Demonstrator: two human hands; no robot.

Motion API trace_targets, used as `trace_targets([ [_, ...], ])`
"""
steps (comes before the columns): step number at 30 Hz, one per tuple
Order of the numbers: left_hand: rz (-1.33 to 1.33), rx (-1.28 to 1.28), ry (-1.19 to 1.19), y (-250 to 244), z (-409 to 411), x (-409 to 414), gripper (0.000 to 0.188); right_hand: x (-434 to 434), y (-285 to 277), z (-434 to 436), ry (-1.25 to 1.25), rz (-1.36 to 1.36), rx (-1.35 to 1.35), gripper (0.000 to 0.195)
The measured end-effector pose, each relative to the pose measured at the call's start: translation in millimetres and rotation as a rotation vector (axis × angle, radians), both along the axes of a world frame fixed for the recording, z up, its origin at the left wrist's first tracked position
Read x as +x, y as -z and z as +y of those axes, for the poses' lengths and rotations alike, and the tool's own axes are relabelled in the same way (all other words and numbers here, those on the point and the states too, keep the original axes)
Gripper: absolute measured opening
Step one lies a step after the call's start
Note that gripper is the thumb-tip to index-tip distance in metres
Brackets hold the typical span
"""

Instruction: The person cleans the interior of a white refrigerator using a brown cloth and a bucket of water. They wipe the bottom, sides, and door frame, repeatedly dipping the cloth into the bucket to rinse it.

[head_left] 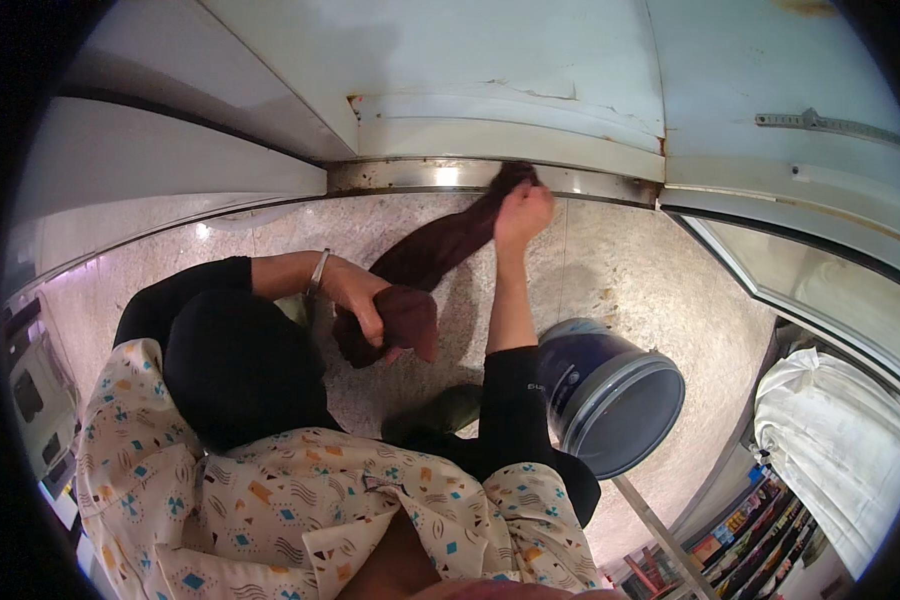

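Note:
A dark maroon cloth (450, 238) stretches between my two hands above the speckled floor. My left hand (358, 296), with a metal bracelet at its wrist, grips the bunched near end, and a folded flap hangs over beside the thumb. My right hand (523, 214) reaches forward and holds the far end against a shiny metal strip (420, 176) at the foot of the white cabinet. Dark spots and brown stains mark this strip.
A dark blue bucket (592, 382) with a grey rim stands right of my right forearm. An open door with a dark gasket (810, 262) swings out at right. White fabric (832, 435) hangs near colourful packages (750, 525). A white panel (187, 150) juts out at left.

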State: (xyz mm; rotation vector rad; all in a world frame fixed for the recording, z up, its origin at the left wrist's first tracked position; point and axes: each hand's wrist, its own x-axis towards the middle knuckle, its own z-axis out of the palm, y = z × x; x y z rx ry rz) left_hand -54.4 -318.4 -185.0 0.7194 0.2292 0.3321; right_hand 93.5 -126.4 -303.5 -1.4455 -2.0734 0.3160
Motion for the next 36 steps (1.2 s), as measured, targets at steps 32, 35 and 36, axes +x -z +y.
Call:
trace_targets([
  [32,0.280,-0.125,-0.222,-1.2,5.0,-0.6,0.033,1.5,-1.2,15.5,0.030,-0.128,-0.073,0.018],
  [35,0.303,-0.138,-0.159,-0.2,12.1,6.2,0.039,-39.8,4.6,-50.7,-0.170,-0.072,0.044,0.016],
  [36,0.342,-0.194,-0.075,-0.9,12.7,8.4,0.037,-54.9,7.0,-72.4,-0.305,-0.023,0.125,0.008],
])
